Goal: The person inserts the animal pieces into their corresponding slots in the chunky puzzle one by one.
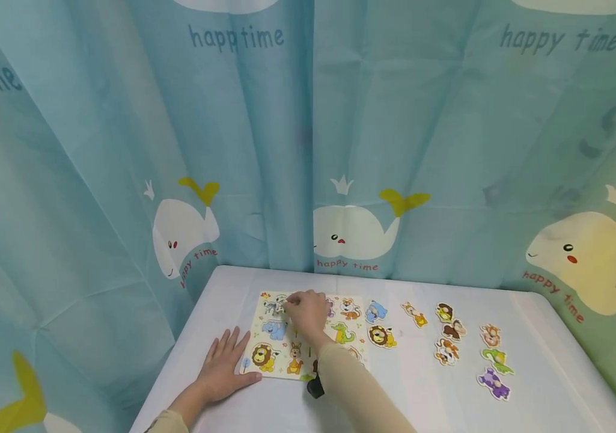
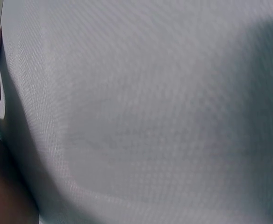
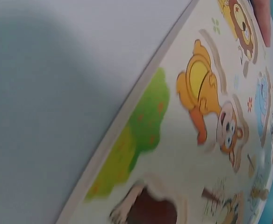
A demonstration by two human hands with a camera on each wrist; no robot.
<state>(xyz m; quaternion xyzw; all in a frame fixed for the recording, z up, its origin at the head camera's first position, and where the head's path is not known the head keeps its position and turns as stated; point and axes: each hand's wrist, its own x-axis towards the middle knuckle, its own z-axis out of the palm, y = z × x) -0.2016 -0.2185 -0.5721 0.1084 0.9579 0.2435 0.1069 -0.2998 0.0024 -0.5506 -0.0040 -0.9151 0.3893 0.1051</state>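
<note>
A wooden puzzle board (image 1: pixel 298 340) with animal pictures in recesses lies on the table. Over its far left corner, my right hand (image 1: pixel 310 313) pinches a small zebra puzzle piece (image 1: pixel 280 302) between thumb and fingertips, beside the board's printed zebra (image 1: pixel 269 308). My left hand (image 1: pixel 221 370) rests with straight, spread fingers at the board's left edge, its thumb at the near left corner. The right wrist view shows the board's near edge, with the kangaroo recess (image 3: pixel 206 93) and part of the lion recess (image 3: pixel 243 28). My right forearm hides some of the board's middle.
Right of the board lie loose animal pieces: a blue hippo (image 1: pixel 375 311), a lion (image 1: pixel 382 337), a kangaroo (image 1: pixel 414 314), a crocodile (image 1: pixel 497 361), a purple hippo (image 1: pixel 494 383) and several others. A blue whale-print curtain (image 1: pixel 286 150) hangs behind the white table (image 1: pixel 421 397).
</note>
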